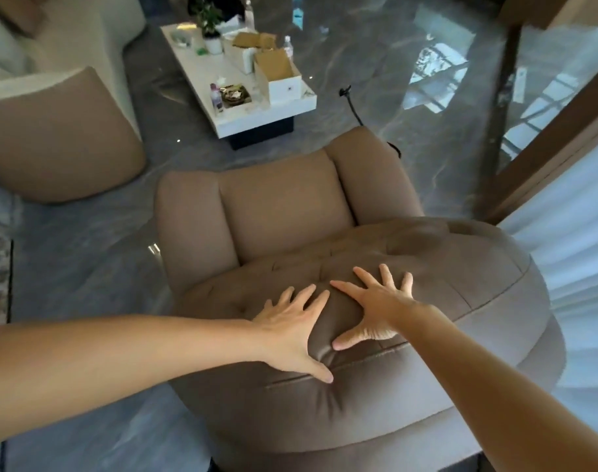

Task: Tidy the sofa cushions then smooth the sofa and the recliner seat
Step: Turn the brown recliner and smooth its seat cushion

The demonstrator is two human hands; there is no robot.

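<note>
The brown recliner (277, 212) fills the middle of the head view, seen from behind its tufted backrest (454, 267). My left hand (292, 327) lies flat on the top of the backrest with fingers spread, thumb on the piped seam. My right hand (376, 306) presses beside it, fingers splayed, thumb pointing down toward the seam. Both hands hold nothing. The recliner seat (284, 206) lies beyond them, between two padded arms. Part of the cream and tan sofa (59, 131) shows at the upper left.
A white coffee table (205, 80) beyond the recliner carries open cardboard boxes (277, 73), bottles and a potted plant (209, 22). Glossy grey marble floor surrounds the chair. A glass door frame (556, 131) and white curtain (570, 253) stand to the right.
</note>
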